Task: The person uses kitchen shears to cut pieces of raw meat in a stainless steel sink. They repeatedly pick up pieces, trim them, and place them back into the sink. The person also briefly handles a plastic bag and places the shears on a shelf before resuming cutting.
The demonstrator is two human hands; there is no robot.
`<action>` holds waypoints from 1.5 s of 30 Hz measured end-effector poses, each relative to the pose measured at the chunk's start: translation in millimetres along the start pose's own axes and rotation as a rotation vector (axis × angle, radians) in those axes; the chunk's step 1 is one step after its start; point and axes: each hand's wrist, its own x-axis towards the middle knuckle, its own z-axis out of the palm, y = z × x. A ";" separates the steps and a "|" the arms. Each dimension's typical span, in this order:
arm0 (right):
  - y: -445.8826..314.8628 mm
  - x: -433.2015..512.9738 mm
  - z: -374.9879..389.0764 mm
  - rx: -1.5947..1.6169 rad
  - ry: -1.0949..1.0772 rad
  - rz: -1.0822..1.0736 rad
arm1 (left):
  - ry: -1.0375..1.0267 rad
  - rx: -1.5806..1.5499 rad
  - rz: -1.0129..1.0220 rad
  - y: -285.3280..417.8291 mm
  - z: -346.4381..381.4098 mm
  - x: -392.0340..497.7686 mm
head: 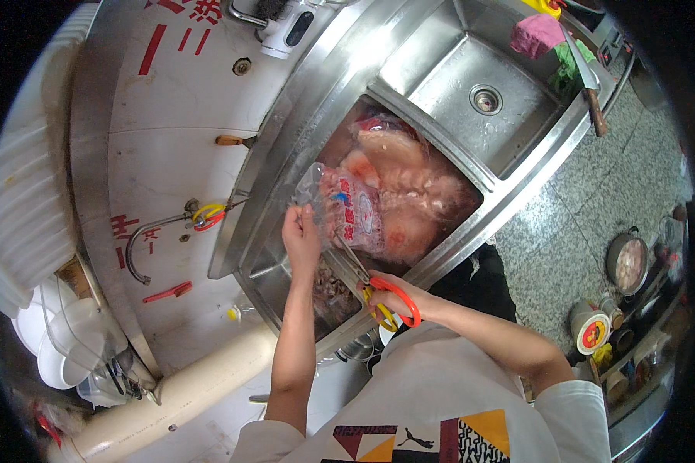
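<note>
My left hand (pixel 301 228) grips the top of a clear plastic bag (pixel 353 208) with red print and pinkish meat pieces inside. The bag is above the middle basin of a stainless steel sink (pixel 498 185). That basin holds large pieces of raw meat (pixel 423 185) in reddish water. In my right hand (pixel 391 298) is a pair of scissors (pixel 356 263) with red and yellow handles. Their blades point at the lower edge of the bag; how far they are parted is hard to tell. Below the bag, the lower-left basin contains small dark pieces (pixel 330 289) of food I cannot identify.
At the upper right is a basin with a drain (pixel 486 99). A knife (pixel 585 81) lies across its rim near pink (pixel 536 36) and green cloths. A faucet (pixel 145 243) with another pair of scissors (pixel 209 215) by it is on the left wall. A pot (pixel 627 263) stands at right.
</note>
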 end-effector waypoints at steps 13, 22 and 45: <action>-42.0 39.2 -18.7 -0.155 0.084 -0.066 | 0.056 0.043 -0.022 10.6 10.4 -39.2; -87.1 49.5 -62.9 0.092 0.180 0.068 | 0.095 -0.016 -0.020 -2.5 37.9 -76.4; -68.9 -202.1 -161.4 0.071 0.760 0.093 | -0.071 -0.731 -0.563 -139.3 223.8 -37.5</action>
